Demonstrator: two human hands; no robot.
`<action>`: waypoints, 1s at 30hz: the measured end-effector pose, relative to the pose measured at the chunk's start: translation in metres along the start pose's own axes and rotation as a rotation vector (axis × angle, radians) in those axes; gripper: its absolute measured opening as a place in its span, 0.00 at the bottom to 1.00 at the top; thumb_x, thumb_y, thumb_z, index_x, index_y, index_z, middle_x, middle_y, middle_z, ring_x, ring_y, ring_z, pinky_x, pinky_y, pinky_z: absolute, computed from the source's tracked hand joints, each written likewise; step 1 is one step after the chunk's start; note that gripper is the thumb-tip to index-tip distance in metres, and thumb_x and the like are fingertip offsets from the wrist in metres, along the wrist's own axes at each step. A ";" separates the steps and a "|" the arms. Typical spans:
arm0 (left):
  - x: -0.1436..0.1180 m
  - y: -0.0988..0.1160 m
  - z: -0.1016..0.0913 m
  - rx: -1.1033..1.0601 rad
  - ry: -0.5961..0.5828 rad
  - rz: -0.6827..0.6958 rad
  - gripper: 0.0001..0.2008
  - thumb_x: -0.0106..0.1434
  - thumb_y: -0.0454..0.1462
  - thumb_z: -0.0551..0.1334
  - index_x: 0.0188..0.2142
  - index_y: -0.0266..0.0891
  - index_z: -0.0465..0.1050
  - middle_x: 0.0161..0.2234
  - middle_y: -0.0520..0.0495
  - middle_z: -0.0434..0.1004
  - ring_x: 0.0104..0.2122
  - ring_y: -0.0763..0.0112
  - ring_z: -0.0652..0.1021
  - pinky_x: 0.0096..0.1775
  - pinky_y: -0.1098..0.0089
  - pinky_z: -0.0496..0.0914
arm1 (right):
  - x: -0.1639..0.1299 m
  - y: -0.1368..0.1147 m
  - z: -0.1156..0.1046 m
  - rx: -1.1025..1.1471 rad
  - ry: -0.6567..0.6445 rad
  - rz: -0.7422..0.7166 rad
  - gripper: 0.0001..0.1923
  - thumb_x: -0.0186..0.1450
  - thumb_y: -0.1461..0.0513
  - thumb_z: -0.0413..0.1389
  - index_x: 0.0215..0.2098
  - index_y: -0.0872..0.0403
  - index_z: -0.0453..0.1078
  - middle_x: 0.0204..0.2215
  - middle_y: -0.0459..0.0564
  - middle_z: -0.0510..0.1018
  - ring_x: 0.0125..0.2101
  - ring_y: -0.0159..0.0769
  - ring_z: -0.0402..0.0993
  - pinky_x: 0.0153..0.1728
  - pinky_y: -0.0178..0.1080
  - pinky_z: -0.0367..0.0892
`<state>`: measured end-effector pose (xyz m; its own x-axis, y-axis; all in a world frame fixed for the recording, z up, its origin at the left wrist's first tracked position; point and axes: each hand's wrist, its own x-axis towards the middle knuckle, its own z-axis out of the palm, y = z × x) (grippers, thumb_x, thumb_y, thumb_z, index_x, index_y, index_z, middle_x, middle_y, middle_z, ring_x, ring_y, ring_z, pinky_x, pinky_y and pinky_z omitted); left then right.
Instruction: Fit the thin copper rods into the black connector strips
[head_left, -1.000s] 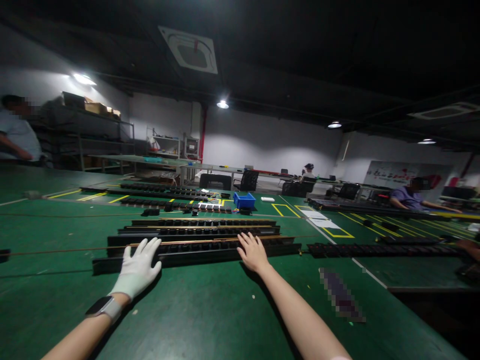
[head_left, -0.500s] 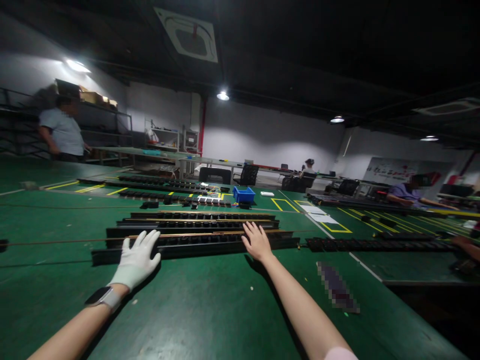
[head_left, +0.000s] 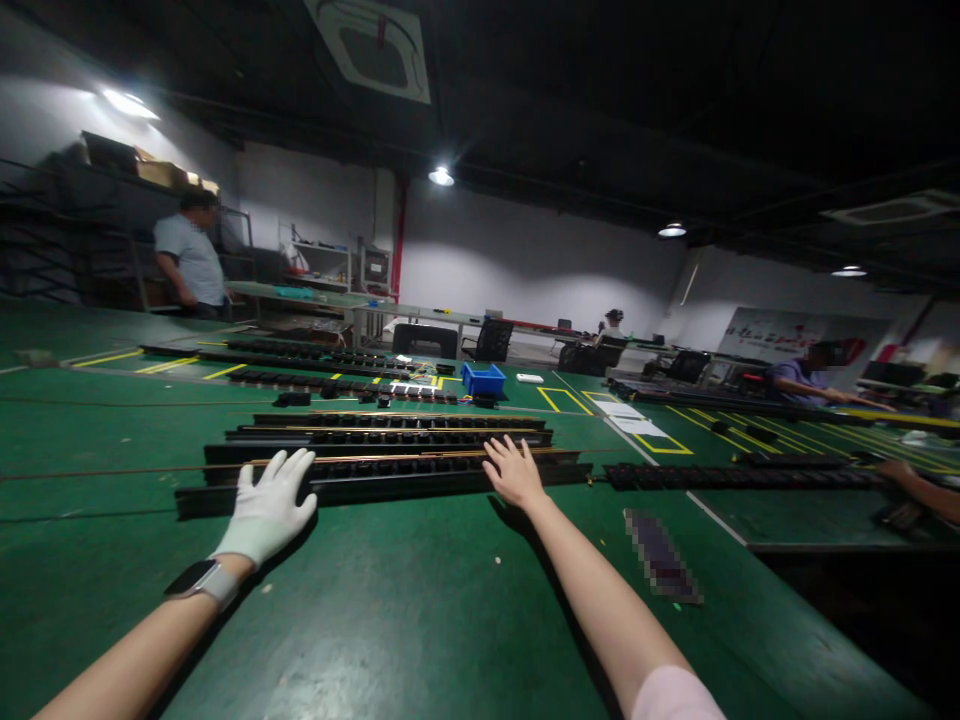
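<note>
Long black rails (head_left: 405, 485) lie side by side across the green table, with dark blocks set along them. Thin copper-coloured rods (head_left: 420, 458) run lengthwise over the rails. My left hand (head_left: 271, 505), in a white glove with a watch at the wrist, rests with fingers spread at the left part of the nearest rails. Bare and spread too, my right hand (head_left: 516, 474) lies over their right part, fingertips at the rods. Neither hand is closed round anything. Whether the palms press on the rails cannot be made out.
Behind the rails stand a blue bin (head_left: 483, 379) and more black strips (head_left: 337, 387). White papers (head_left: 628, 418) lie to the right, near a blurred-out dark object (head_left: 661, 555). A black strip (head_left: 735, 476) reaches toward a co-worker's hand (head_left: 904, 475). A person (head_left: 191, 262) stands far left.
The view has tilted slightly, so the table appears a little higher. Both hands keep about the same place on the rails. The far-left person has moved to the right.
</note>
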<state>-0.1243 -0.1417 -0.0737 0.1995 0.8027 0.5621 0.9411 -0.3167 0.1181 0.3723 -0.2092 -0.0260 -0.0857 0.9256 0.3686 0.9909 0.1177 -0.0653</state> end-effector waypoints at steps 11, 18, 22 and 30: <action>0.000 -0.002 0.005 -0.020 0.029 0.010 0.39 0.67 0.44 0.59 0.77 0.43 0.59 0.77 0.37 0.60 0.76 0.39 0.57 0.74 0.32 0.34 | -0.005 0.012 0.009 -0.015 0.065 0.048 0.30 0.81 0.48 0.44 0.77 0.41 0.61 0.75 0.43 0.65 0.78 0.46 0.49 0.78 0.59 0.36; 0.000 0.000 0.002 -0.048 0.009 -0.004 0.39 0.67 0.44 0.59 0.77 0.43 0.58 0.77 0.37 0.60 0.77 0.38 0.56 0.74 0.31 0.34 | -0.008 0.015 0.011 -0.018 0.084 0.072 0.29 0.81 0.48 0.44 0.77 0.41 0.62 0.75 0.43 0.65 0.78 0.45 0.49 0.78 0.59 0.34; 0.001 0.002 -0.001 -0.025 -0.004 -0.003 0.38 0.68 0.44 0.57 0.77 0.42 0.59 0.77 0.37 0.60 0.77 0.40 0.56 0.74 0.32 0.33 | -0.011 0.018 0.008 -0.043 0.088 0.100 0.30 0.81 0.48 0.42 0.78 0.41 0.61 0.77 0.43 0.62 0.78 0.46 0.48 0.78 0.60 0.32; 0.003 0.005 -0.006 0.013 -0.046 -0.013 0.38 0.69 0.46 0.56 0.76 0.37 0.58 0.77 0.34 0.59 0.76 0.41 0.56 0.73 0.33 0.36 | -0.013 0.022 0.000 -0.060 0.057 0.139 0.30 0.81 0.48 0.41 0.78 0.39 0.61 0.75 0.42 0.65 0.78 0.46 0.47 0.78 0.60 0.29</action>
<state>-0.1206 -0.1444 -0.0666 0.1998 0.8291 0.5222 0.9470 -0.3003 0.1145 0.3951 -0.2187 -0.0327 0.0573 0.9095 0.4118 0.9973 -0.0335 -0.0647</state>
